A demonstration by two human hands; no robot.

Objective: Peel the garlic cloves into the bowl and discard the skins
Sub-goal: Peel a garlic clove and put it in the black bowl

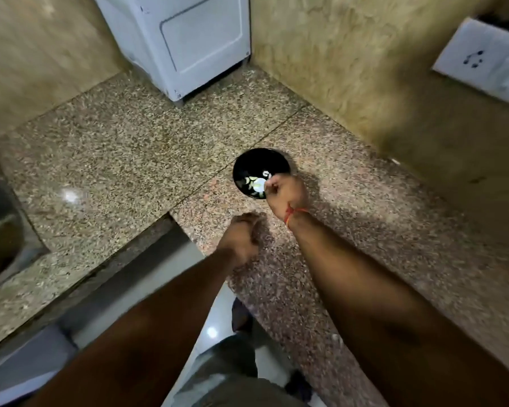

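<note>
Just beyond your right hand's fingers (pixel 272 186) the bowl (pixel 259 163) sits on the counter (pixel 130 160) with cloves (pixel 252 182) in it, your left hand (pixel 241 239) lies nearer you and to their left, and the appliance (pixel 182 39) stands far behind in the corner.

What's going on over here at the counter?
A person is standing at a speckled stone counter, working over a small black bowl that already holds several pale garlic cloves. The right hand, with a red thread at the wrist, is curled at the bowl's near rim, though blur hides what it holds. The left hand is curled too, lower and nearer the counter's edge, apart from the bowl. A white appliance stands in the far corner.
</note>
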